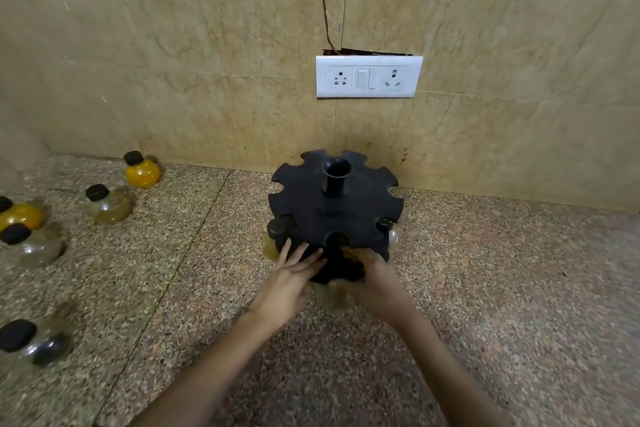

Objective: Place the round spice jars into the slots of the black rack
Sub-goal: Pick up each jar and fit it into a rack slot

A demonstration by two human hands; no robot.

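Note:
The black round rack (360,194) stands on the speckled counter near the wall, with notched slots around its top disc and a centre tube. Black jar caps sit in three front slots: front left (280,226), front middle (335,240) and front right (385,224). My left hand (289,282) lies with straight fingers against the rack's front, left of the middle jar. My right hand (369,272) curls its fingers round the middle jar just under the disc; that jar's blurred clear body (329,296) shows between my wrists. Several loose round jars stand at the left.
Loose jars with black caps on the left: yellow (142,172), pale amber (109,204), another yellow (20,215), clear (33,248), dark-filled (38,345). A white socket panel (369,76) and a hanging wire are on the tiled wall behind the rack.

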